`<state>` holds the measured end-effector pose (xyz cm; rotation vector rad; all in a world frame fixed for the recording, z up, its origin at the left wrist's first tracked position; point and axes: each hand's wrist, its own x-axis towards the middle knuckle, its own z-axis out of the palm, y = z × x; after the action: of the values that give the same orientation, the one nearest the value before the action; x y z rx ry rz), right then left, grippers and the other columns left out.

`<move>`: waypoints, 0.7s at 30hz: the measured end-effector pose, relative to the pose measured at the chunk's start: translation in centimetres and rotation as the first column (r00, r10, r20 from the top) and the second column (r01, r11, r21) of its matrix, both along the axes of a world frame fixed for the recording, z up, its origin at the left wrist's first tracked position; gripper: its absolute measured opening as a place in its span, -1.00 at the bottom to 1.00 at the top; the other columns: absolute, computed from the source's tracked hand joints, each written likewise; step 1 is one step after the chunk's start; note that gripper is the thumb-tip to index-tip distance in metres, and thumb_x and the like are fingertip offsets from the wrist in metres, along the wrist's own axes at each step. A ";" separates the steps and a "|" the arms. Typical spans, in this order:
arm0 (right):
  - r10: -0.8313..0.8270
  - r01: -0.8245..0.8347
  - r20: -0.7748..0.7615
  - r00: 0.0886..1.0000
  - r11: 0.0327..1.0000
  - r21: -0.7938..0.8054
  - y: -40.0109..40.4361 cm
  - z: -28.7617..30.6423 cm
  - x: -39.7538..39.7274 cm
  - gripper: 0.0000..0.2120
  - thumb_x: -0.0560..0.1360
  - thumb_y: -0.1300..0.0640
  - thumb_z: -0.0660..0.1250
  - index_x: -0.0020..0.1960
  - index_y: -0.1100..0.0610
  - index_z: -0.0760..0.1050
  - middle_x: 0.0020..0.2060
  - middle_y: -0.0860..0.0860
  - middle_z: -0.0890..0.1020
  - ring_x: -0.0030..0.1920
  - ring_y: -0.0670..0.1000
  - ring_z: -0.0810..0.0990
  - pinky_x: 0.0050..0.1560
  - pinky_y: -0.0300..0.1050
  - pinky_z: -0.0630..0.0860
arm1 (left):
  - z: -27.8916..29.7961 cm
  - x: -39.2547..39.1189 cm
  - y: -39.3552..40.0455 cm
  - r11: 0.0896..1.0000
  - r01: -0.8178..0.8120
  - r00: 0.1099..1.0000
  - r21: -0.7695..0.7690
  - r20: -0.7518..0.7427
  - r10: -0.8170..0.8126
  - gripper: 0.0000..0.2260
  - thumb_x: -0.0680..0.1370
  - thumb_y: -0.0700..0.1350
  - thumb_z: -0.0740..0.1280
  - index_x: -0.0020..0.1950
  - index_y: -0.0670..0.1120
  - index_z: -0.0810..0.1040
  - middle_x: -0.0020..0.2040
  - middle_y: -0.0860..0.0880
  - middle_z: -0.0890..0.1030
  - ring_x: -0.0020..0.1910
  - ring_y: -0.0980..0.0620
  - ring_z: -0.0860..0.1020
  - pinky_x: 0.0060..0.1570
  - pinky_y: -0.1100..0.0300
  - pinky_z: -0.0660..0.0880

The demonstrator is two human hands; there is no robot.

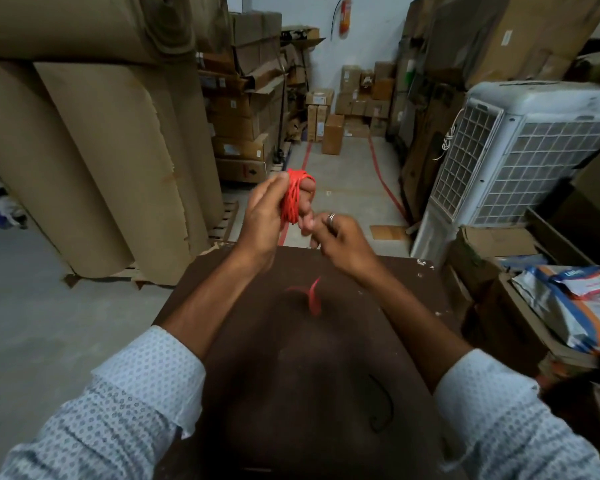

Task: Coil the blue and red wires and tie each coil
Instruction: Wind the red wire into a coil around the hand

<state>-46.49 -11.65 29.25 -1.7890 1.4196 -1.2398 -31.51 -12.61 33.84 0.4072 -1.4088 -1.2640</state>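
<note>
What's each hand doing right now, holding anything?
Left hand: closed on the red wire coil, looped around its fingers.
Right hand: fingers pinched just below the coil; whether it grips the wire end cannot be told.

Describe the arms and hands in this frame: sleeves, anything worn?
Both arms wear a long-sleeved shirt, pale blue-white with a small repeating dot pattern. The left sleeve and right sleeve are pushed up, leaving the forearms bare. The cuffs hang loose and open. The right hand has a silver ring on one finger. The left hand is bare: no gloves, no watch or bands visible.
</note>
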 end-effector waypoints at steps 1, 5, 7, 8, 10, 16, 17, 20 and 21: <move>0.005 -0.005 -0.005 1.000 1.000 0.030 0.9 -0.7 0.7 -0.70 0.68 0.06 0.20 -0.12 0.15 0.60 -0.39 0.04 0.59 -0.47 -0.23 0.48 -0.34 -0.29 0.34 | 0.1 0.2 -0.4 1.000 -0.029 0.999 0.002 -0.015 0.029 -0.66 0.72 -0.09 0.02 0.05 -0.23 0.53 -0.32 -0.06 0.55 -0.43 -0.03 0.54 -0.36 0.13 0.49; 0.087 -0.085 -0.024 0.996 0.994 0.073 4.4 -1.6 2.8 -0.71 0.68 0.06 0.19 -0.03 0.15 0.63 -0.43 0.02 0.61 -0.49 -0.19 0.47 -0.34 -0.24 0.38 | -0.2 1.0 -2.1 0.985 -0.169 0.985 -0.022 0.017 0.170 -0.64 0.72 0.00 0.03 0.13 -0.17 0.53 -0.23 -0.03 0.59 -0.29 -0.06 0.60 -0.20 0.16 0.53; 0.113 -0.111 -0.021 0.993 0.990 0.090 6.0 -0.6 3.4 -0.74 0.67 0.07 0.20 0.05 0.17 0.62 -0.41 0.04 0.65 -0.49 -0.17 0.47 -0.35 -0.23 0.40 | -0.8 1.2 -2.5 0.970 -0.242 0.969 -0.028 0.052 0.243 -0.64 0.71 0.03 0.04 0.16 -0.17 0.53 -0.20 -0.05 0.59 -0.25 -0.07 0.60 -0.19 0.17 0.54; 0.132 -0.131 -0.003 0.991 0.986 0.105 6.8 0.2 3.6 -0.75 0.67 0.08 0.21 0.07 0.19 0.60 -0.39 0.07 0.67 -0.51 -0.14 0.47 -0.39 -0.23 0.40 | -1.2 1.2 -2.7 0.959 -0.280 0.957 -0.034 0.074 0.282 -0.64 0.71 0.03 0.04 0.17 -0.17 0.52 -0.19 -0.06 0.58 -0.25 -0.06 0.60 -0.18 0.17 0.54; 0.190 -0.193 0.036 0.981 0.971 0.145 8.2 1.9 3.7 -0.78 0.67 0.12 0.23 0.07 0.25 0.57 -0.35 0.11 0.69 -0.54 -0.08 0.46 -0.46 -0.24 0.40 | -1.9 1.2 -2.8 0.939 -0.339 0.930 -0.064 0.127 0.344 -0.66 0.70 0.03 0.03 0.18 -0.15 0.50 -0.18 -0.06 0.55 -0.25 -0.03 0.58 -0.17 0.14 0.54; 0.185 -0.180 -0.152 0.971 0.983 0.048 9.0 7.3 1.2 -0.77 0.63 0.11 0.31 -0.11 0.21 0.61 -0.36 0.01 0.69 -0.47 -0.16 0.52 -0.38 -0.27 0.39 | -3.3 1.1 -1.1 0.933 -0.281 0.876 -0.226 0.336 0.345 -0.66 0.72 0.03 0.02 0.13 -0.10 0.53 -0.21 0.03 0.55 -0.26 0.08 0.56 -0.18 0.16 0.52; 0.150 -0.153 -0.184 0.972 0.988 -0.002 8.6 8.1 0.7 -0.77 0.62 0.11 0.33 -0.13 0.20 0.62 -0.38 0.00 0.67 -0.47 -0.18 0.53 -0.38 -0.31 0.38 | -3.3 0.9 -0.5 0.939 -0.257 0.879 -0.229 0.350 0.325 -0.67 0.72 0.05 0.02 0.10 -0.05 0.54 -0.23 0.04 0.56 -0.27 0.06 0.56 -0.19 0.14 0.52; 0.021 -0.050 -0.172 0.985 0.984 -0.171 7.3 10.2 -0.6 -0.77 0.57 0.06 0.40 -0.17 0.18 0.63 -0.42 0.00 0.62 -0.48 -0.14 0.50 -0.42 -0.28 0.38 | -2.9 0.3 0.8 0.972 -0.180 0.926 -0.153 0.308 0.220 -0.62 0.70 0.14 0.01 0.01 0.01 0.56 -0.27 -0.07 0.55 -0.35 -0.05 0.55 -0.26 0.01 0.51; -0.007 -0.021 -0.132 0.991 0.977 -0.212 6.7 10.6 -1.1 -0.76 0.56 0.03 0.42 -0.17 0.19 0.63 -0.43 0.02 0.59 -0.47 -0.09 0.47 -0.43 -0.22 0.39 | -2.8 0.0 1.2 0.980 -0.154 0.938 -0.124 0.292 0.184 -0.57 0.68 0.16 -0.01 0.00 -0.04 0.56 -0.28 -0.11 0.54 -0.36 -0.07 0.54 -0.26 0.00 0.50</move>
<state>-47.59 -4.98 39.82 -2.0518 1.3941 -1.3338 -31.51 -11.44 31.05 0.6618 -1.6490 -1.0162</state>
